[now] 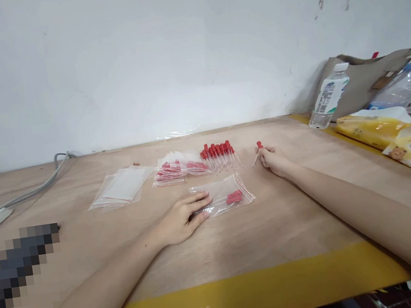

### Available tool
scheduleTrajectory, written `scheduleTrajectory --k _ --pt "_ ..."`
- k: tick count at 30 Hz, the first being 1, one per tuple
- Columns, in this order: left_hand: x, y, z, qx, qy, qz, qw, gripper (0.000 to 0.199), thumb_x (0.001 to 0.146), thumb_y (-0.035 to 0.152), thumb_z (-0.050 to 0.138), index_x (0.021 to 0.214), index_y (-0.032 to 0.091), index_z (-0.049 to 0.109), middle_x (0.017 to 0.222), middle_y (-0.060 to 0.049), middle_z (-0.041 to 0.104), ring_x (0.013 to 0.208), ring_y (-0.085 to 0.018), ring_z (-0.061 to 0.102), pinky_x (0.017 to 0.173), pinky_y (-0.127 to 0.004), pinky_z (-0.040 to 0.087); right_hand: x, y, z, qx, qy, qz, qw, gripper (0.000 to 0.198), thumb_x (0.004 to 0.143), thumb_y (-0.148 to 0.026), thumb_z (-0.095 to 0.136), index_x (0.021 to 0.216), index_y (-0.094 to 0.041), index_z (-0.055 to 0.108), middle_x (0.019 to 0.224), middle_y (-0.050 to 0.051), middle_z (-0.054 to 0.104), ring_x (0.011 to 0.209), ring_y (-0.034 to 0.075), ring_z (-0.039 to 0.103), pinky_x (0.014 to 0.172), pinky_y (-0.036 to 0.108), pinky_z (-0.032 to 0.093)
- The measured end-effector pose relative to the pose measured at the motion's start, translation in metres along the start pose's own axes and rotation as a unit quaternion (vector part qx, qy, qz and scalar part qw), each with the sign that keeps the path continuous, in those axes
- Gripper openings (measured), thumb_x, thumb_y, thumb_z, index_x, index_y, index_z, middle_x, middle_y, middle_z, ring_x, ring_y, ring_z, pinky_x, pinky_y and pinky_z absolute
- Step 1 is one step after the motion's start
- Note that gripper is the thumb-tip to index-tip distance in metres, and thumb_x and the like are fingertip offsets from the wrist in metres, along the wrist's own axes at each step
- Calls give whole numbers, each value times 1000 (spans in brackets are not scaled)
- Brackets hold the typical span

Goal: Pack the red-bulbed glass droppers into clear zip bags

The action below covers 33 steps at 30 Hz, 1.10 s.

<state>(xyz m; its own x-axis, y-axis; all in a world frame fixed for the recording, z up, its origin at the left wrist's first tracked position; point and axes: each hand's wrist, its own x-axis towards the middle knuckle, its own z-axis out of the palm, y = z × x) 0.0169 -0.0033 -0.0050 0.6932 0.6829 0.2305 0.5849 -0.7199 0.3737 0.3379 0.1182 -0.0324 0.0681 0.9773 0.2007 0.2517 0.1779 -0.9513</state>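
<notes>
My left hand [184, 218] rests with fingers stretched over the left end of a clear zip bag [216, 193]. Inside that bag lie droppers with red rubber bulbs [234, 197] toward its right end. Pinched in the fingers of my right hand [273, 160] is a dropper [259, 144], its red bulb up and its clear tube slanting down to the left. Between the hands and farther back sits a row of loose droppers [218, 149], bulbs away from me. Left of the row are filled zip bags [172, 171] in an overlapping pile.
A stack of flat zip bags [122, 186] lies at left, near a grey cable [42, 191]. Along the right stand a clear bottle [330, 98], a grey bag [359, 81], another bottle [397, 89] and yellow tissue packs [377, 124]. Yellow tape [247, 291] lines the table's front edge.
</notes>
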Motion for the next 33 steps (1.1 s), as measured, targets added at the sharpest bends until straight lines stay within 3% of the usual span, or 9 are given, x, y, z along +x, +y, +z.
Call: scheduleTrajectory --k 3,7,11,14,16,20,23,27,33 --pt "0 0 0 -3 6 4 1000 38 91 34 44 128 25 49 135 -5 47 123 -22 44 103 -42 37 -4 -7 -4 63 9 27 998 22 65 -38 54 64 -22 39 47 -8 28 37 6 24 36 22 20" --pt "0 1 0 -1 5 -2 1000 38 91 34 44 128 24 50 135 -6 47 123 -22 45 102 -42 38 -23 -19 -1 138 15 31 990 25 59 -30 58 75 -22 41 53 -8 36 39 5 28 35 19 21" --pt "0 1 -1 1 1 -6 1000 39 91 34 44 129 24 49 136 -5 46 124 -22 44 103 -41 37 -52 -30 10 196 -11 44 980 54 53 -25 67 100 -24 40 62 -7 51 45 7 45 38 19 32" --pt "0 1 -1 1 1 -1 1000 39 91 34 44 129 25 48 136 -5 45 124 -22 44 104 -41 36 -71 -36 18 189 -44 32 981 70 57 -28 67 117 -26 31 69 -6 56 53 11 54 45 23 43" --pt "0 1 -1 1 2 1 1000 39 91 34 44 129 25 48 136 -5 46 123 -22 44 103 -41 36 -77 -37 22 176 -16 14 984 72 61 -31 64 122 -26 26 69 -6 55 53 11 54 47 24 44" --pt "-1 0 0 -6 8 7 1000 39 91 34 45 129 25 48 135 -5 47 123 -22 45 103 -42 37 -77 -37 22 141 103 -36 984 65 67 -31 55 123 -27 21 70 -6 53 48 10 51 43 23 43" --pt "-1 -1 0 -7 8 4 1000 39 91 34 45 129 25 48 135 -5 47 123 -21 45 103 -41 37 -76 -37 20 150 120 -35 981 61 69 -30 53 121 -27 21 70 -6 52 48 10 52 43 24 43" --pt "0 1 -1 2 1 -2 1000 40 91 34 44 130 24 47 135 -5 47 124 -21 44 104 -39 35 -80 -39 26 171 49 -6 984 59 66 -32 60 114 -26 26 66 -7 52 51 12 55 47 26 47" --pt "-1 2 -1 4 10 -8 1000 47 90 35 46 135 23 39 132 -5 50 120 -22 48 100 -39 40 -84 -35 31 160 -114 23 980 46 65 -42 66 99 -20 44 77 -1 59 69 12 61 74 32 51"
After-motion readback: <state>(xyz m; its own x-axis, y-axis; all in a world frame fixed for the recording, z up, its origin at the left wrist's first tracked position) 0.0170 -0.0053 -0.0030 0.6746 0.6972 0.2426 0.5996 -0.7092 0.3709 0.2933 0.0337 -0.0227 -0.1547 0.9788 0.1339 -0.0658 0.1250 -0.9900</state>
